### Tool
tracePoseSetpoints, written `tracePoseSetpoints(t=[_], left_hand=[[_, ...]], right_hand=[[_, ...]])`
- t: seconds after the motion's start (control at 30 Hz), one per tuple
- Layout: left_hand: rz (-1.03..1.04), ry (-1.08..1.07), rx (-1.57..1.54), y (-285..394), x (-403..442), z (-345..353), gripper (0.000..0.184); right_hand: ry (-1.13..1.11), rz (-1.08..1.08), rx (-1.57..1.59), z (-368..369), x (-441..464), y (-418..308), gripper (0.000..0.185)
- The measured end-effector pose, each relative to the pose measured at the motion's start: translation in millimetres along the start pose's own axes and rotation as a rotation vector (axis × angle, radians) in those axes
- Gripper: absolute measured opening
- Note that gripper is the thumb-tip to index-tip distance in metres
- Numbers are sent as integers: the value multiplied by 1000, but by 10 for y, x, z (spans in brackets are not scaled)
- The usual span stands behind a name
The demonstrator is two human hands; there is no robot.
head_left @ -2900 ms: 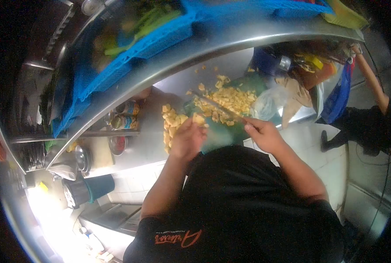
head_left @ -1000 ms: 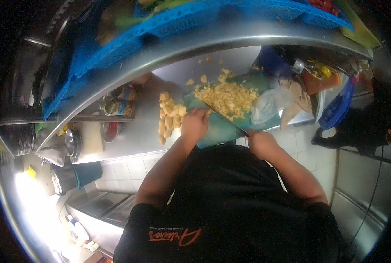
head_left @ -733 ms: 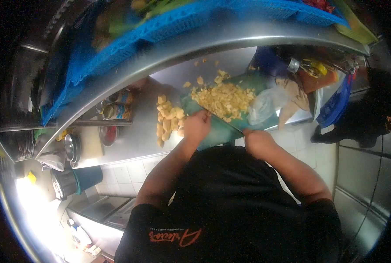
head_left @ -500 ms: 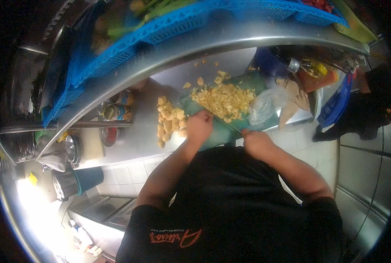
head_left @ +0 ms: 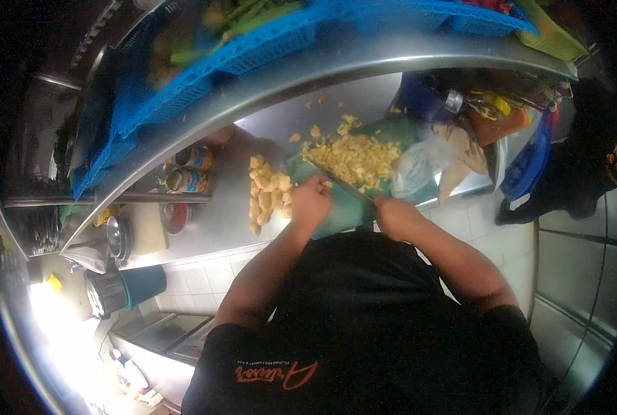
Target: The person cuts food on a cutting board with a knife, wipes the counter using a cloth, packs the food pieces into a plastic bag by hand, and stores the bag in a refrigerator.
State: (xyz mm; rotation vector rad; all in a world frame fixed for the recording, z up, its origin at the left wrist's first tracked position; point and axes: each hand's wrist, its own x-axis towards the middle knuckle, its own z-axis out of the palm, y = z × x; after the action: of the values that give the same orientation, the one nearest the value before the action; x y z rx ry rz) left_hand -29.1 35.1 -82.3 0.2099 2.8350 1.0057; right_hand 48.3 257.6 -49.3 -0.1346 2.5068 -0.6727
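Note:
My right hand is closed round the handle of a knife, whose blade slants up and left over the green cutting board. At the board's left side, my left hand has its fingers bent and pinched on a small pale yellow piece close to the blade; most of it is hidden. Beyond the knife lies a spread heap of chopped pale yellow pieces, which look like ginger. Whole peeled knobs of the same colour are grouped on the steel counter, left of the board.
A clear plastic bag and brown paper lie at the board's right. Overhead, a steel shelf edge carries blue baskets. Cans and metal bowls stand left. Another person's dark clothing shows at right.
My right hand and the knife have shifted slightly left, and the blade now shows more of its flat side. My left hand stays nearly in place beside the blade.

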Motion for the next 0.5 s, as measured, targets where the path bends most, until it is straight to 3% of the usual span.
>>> tracePoseSetpoints(t=[0.5], left_hand=[[-47, 29, -91, -20, -3, 28, 22]], right_hand=[[-64, -16, -174, -231, -146, -99, 25]])
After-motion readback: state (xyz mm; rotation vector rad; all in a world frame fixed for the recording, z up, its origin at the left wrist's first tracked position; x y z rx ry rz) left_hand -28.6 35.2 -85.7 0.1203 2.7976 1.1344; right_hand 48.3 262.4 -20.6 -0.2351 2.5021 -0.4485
